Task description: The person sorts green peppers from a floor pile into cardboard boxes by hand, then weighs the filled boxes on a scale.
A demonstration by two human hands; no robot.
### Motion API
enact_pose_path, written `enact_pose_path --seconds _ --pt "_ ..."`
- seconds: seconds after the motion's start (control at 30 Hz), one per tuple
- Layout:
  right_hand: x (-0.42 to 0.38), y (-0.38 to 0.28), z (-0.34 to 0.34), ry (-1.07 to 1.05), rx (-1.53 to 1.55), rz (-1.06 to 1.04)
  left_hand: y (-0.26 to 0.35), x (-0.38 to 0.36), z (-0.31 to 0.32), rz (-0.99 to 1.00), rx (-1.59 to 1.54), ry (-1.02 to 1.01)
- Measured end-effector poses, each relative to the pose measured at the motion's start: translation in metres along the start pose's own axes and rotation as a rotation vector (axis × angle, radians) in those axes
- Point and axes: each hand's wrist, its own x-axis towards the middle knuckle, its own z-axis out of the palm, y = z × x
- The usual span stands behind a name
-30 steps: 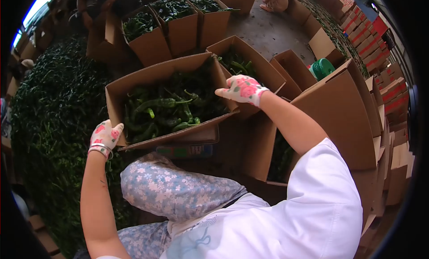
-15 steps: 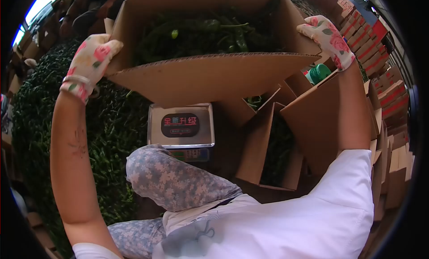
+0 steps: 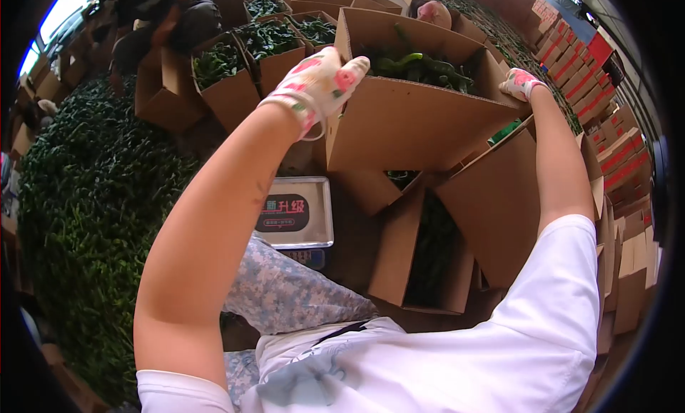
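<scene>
In floral gloves, both my hands hold an open cardboard box (image 3: 421,124) up at arm's length. Long green peppers (image 3: 421,65) lie inside it. My left hand (image 3: 321,85) is closed on the box's left edge. At the opposite end my right hand (image 3: 521,85) grips the right side, its fingers partly hidden by the cardboard. Below and to the left of the box is a metal-topped weighing scale (image 3: 317,231), bare on top and partly covered by my left forearm. Another open box (image 3: 391,263) with dark green contents stands under the held one.
A large heap of green peppers (image 3: 93,220) covers the left floor. Several pepper-filled boxes (image 3: 232,95) stand at the back, near another person's dark-clothed legs (image 3: 193,28). Stacked cartons (image 3: 581,74) line the right. A green object (image 3: 505,132) shows behind a tall cardboard flap (image 3: 496,206).
Both hands have carried the pepper box to the right and farther from me, off from above the scale. Filled boxes at the back have come into sight.
</scene>
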Motion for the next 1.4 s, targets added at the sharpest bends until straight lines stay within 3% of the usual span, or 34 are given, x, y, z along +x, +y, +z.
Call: enact_pose_path --seconds 0.07,0.13,0.2,0.27,0.33,0.43,0.47,0.53,0.57,0.6,0.73,0.77,0.8,0.83,0.93,1.0,1.07,1.17,1.2,1.27,1.3,1.4 --pt "-0.005 -0.007 -0.009 0.078 0.041 -0.030 -0.030 -0.022 0.000 0.065 -0.492 0.176" --pt "-0.025 -0.031 -0.028 -0.035 0.041 0.006 -0.066 -0.053 -0.002 0.094 -0.545 0.289" --pt "-0.029 -0.052 -0.037 -0.007 -0.014 -0.006 -0.106 -0.098 0.004 0.055 -0.686 0.375" --pt "-0.040 -0.075 -0.045 0.172 -0.194 -0.080 -0.157 -0.148 0.012 -0.049 -0.686 0.487" --pt "-0.047 -0.100 -0.057 0.236 -0.124 -0.143 -0.194 -0.203 0.015 -0.247 -0.749 0.611" --pt "-0.067 -0.146 -0.030 0.562 0.120 -0.649 -0.246 -0.278 0.035 -0.323 -0.779 0.792" --pt "-0.076 -0.161 -0.019 0.544 0.257 -0.842 -0.247 -0.297 0.037 -0.348 -0.777 0.844" --pt "-0.136 -0.196 -0.012 0.516 0.311 -1.023 -0.248 -0.330 0.040 -0.354 -0.745 0.913" --pt "-0.152 -0.210 -0.006 0.465 0.309 -1.045 -0.252 -0.343 0.041 -0.373 -0.718 0.940" --pt "-0.153 -0.222 0.009 0.566 0.200 -1.112 -0.256 -0.359 0.041 -0.403 -0.682 0.976" --pt "-0.125 -0.254 0.038 0.670 0.230 -0.929 -0.278 -0.409 0.027 -0.558 -0.573 0.980" --pt "-0.115 -0.261 0.036 0.570 0.304 -0.898 -0.288 -0.420 0.028 -0.581 -0.522 0.935" --pt "-0.090 -0.262 0.040 0.647 0.202 -0.919 -0.297 -0.430 0.026 -0.613 -0.467 0.894" --pt "-0.081 -0.267 0.035 0.533 0.318 -0.904 -0.299 -0.433 0.021 -0.665 -0.328 0.774" --pt "-0.067 -0.285 0.011 0.203 0.447 -0.754 -0.309 -0.434 0.010 -0.815 -0.182 0.240" --pt "-0.055 -0.280 0.011 0.091 0.597 -0.845 -0.328 -0.446 0.021 -0.621 -0.130 -0.082" --pt "-0.036 -0.275 0.003 -0.027 0.571 -0.791 -0.334 -0.439 0.013 -0.620 -0.147 -0.325" --pt "0.068 -0.207 0.020 -0.003 0.385 -0.928 -0.361 -0.428 0.023 -0.512 -0.107 -0.233" --pt "0.066 -0.220 0.020 -0.013 0.383 -0.912 -0.371 -0.425 0.031 -0.451 -0.133 -0.151" --pt "0.051 -0.216 0.002 0.061 -0.025 -1.228 -0.379 -0.417 0.040 -0.369 -0.261 -0.045" --pt "0.050 -0.214 0.006 0.039 -0.036 -1.189 -0.376 -0.412 0.040 -0.350 -0.297 -0.066" --pt "0.056 -0.207 0.039 -0.310 0.965 -0.584 -0.354 -0.394 0.013 -0.409 -0.467 -0.151"
